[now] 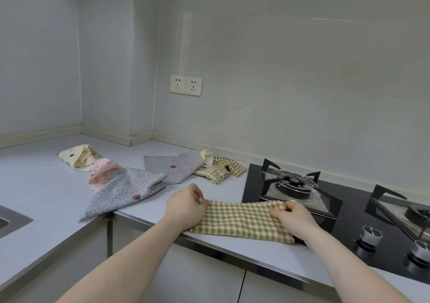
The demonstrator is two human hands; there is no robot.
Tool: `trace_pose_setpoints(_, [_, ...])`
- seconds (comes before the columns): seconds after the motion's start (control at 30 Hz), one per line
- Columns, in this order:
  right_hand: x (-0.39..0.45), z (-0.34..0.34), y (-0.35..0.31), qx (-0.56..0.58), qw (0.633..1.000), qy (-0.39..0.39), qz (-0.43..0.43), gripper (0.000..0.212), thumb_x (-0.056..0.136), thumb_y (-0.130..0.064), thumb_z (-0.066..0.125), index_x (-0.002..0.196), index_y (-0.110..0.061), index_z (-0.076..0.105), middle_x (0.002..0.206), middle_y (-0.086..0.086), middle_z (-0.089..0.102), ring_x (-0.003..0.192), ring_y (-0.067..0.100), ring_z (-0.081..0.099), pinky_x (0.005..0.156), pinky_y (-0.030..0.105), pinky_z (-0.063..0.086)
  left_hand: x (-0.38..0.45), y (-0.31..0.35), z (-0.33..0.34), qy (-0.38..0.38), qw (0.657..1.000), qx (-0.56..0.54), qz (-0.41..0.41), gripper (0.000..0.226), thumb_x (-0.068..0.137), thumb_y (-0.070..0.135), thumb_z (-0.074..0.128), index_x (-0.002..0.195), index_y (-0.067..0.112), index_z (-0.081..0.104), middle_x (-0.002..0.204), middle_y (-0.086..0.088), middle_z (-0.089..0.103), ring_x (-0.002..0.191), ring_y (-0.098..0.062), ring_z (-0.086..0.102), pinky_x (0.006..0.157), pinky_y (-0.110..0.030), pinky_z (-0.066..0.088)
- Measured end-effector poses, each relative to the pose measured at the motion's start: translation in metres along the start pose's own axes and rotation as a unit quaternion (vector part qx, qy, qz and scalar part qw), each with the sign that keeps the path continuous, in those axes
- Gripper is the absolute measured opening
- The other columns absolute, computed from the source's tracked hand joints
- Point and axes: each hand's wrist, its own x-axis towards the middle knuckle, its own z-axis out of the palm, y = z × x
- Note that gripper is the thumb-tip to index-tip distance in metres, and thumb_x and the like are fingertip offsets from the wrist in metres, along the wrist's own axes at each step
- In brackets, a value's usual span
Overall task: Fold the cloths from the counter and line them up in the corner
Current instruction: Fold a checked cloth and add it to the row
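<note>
On grey counter [58,186], by black gas hob [349,221], a green-and-cream checked cloth [242,221] is laid flat at front edge. Its far corners are pinched by left hand [186,207] & right hand [294,216]. Grey dotted cloths [130,188] lie crumpled behind.

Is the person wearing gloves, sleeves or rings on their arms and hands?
No. Both the left hand and the right hand are bare, with no gloves, rings, watch or bracelet showing. Both forearms are bare too, with no sleeves in view.
</note>
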Motion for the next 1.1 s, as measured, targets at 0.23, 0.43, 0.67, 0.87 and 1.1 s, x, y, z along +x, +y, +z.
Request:
trace_pose_setpoints(0.23, [-0.004, -0.015, -0.003, 0.115, 0.992, 0.033, 0.051, 0.045, 0.083, -0.023, 0.083, 0.118, -0.015, 0.057, 0.110, 0.003, 0.065, 0.097, 0.019, 0.065, 0.072, 0.032, 0.048, -0.002, 0.001, -0.001, 0.013, 1.000, 0.001, 0.001, 0.034, 0.089, 0.051, 0.065, 0.111, 0.029, 0.051, 0.084, 0.013, 0.061, 0.087, -0.013, 0.059, 0.080, -0.036, 0.045])
trace_pose_setpoints(0.43, [-0.004, -0.028, -0.037, 0.118, 0.990, 0.062, 0.037, 0.052, 0.078, -0.023, 0.084, 0.122, -0.020, 0.056, 0.122, 0.004, 0.062, 0.107, 0.023, 0.062, 0.086, 0.038, 0.054, -0.002, 0.000, -0.006, 0.009, 0.997, -0.069, -0.025, 0.020, 0.095, 0.038, 0.063, 0.112, 0.029, 0.055, 0.088, 0.013, 0.063, 0.086, -0.008, 0.061, 0.079, -0.032, 0.051])
trace_pose_setpoints(0.67, [-0.015, -0.011, -0.098, 0.099, 0.994, 0.029, -0.023, 0.052, 0.079, -0.021, 0.081, 0.123, -0.020, 0.052, 0.119, 0.002, 0.057, 0.109, 0.020, 0.059, 0.083, 0.031, 0.047, -0.002, 0.001, -0.011, 0.029, 0.981, -0.182, -0.055, 0.012, 0.091, 0.023, 0.063, 0.103, 0.026, 0.061, 0.095, 0.009, 0.064, 0.084, -0.010, 0.062, 0.070, -0.030, 0.048])
trace_pose_setpoints(0.87, [-0.027, 0.030, -0.128, 0.057, 0.997, -0.031, -0.051, 0.050, 0.079, -0.018, 0.077, 0.123, -0.021, 0.054, 0.114, 0.000, 0.059, 0.094, 0.015, 0.062, 0.069, 0.027, 0.053, -0.003, 0.000, -0.016, 0.044, 0.963, -0.258, -0.065, 0.011, 0.091, 0.014, 0.061, 0.097, 0.021, 0.065, 0.093, 0.003, 0.063, 0.083, -0.015, 0.061, 0.068, -0.028, 0.047])
trace_pose_setpoints(1.1, [-0.038, 0.070, -0.138, 0.052, 0.993, -0.089, -0.051, 0.050, 0.081, -0.014, 0.074, 0.125, -0.022, 0.051, 0.106, 0.003, 0.072, 0.067, 0.008, 0.072, 0.061, 0.025, 0.056, -0.005, 0.002, -0.016, 0.046, 0.966, -0.247, -0.060, 0.012, 0.089, 0.010, 0.060, 0.094, 0.020, 0.066, 0.089, 0.003, 0.063, 0.081, -0.014, 0.060, 0.066, -0.028, 0.045])
